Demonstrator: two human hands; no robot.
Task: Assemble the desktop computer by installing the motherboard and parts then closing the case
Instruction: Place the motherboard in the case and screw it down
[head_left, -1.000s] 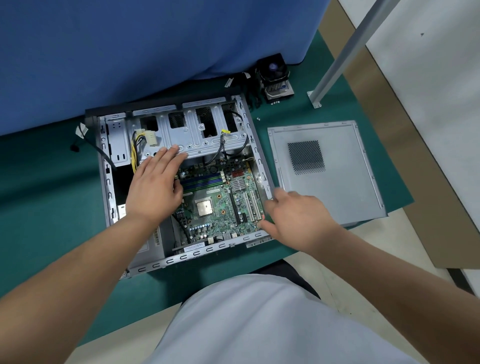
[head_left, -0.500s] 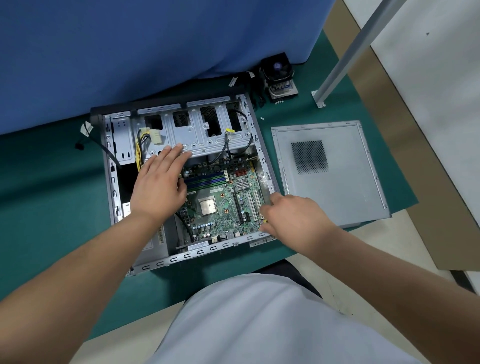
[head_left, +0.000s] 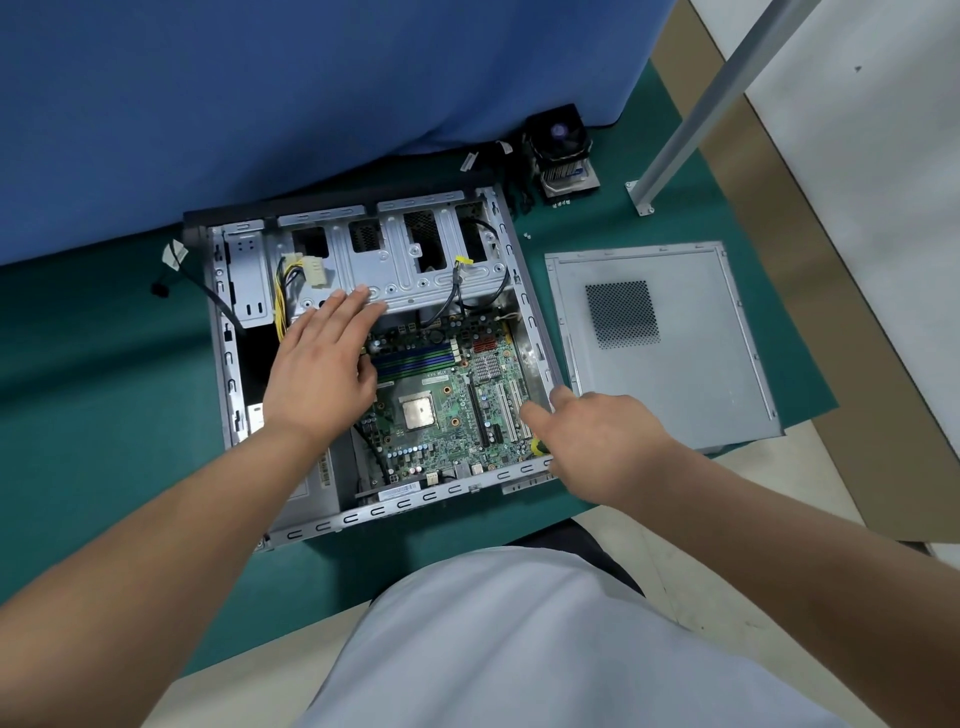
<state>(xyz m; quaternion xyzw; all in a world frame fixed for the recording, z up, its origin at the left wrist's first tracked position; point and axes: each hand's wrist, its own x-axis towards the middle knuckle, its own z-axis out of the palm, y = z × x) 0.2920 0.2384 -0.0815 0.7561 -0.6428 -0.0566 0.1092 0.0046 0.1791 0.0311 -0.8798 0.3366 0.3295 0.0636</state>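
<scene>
Head view, looking down at an open computer case (head_left: 223, 364) lying on its side on a green mat (head_left: 104, 415). The green motherboard (head_left: 447, 405) lies flat inside the case, in its right half, with its bare processor socket (head_left: 418, 414) near the middle.

The left hand (head_left: 322, 369) lies flat, fingers straight, over the board's left edge, fingertips reaching the metal drive cage (head_left: 415, 270). The right hand (head_left: 597, 436) is at the case's right wall by the board's right edge, fingers loosely bent; whether it pinches anything cannot be told.

The step appears to be seating the board. To do it well, press evenly on bare edges, slide until the mounting holes line up, and keep loose cables out from under it.

Also inside the case: a bundle of yellow and black power cables (head_left: 283, 291) with a pale connector at upper left, and a black cable (head_left: 457, 296) drooping from the cage onto the board.

Outside, the side panel (head_left: 660, 338) lies just right of the case, and the cooler fan (head_left: 561, 150) sits behind it, not yet fitted.
</scene>
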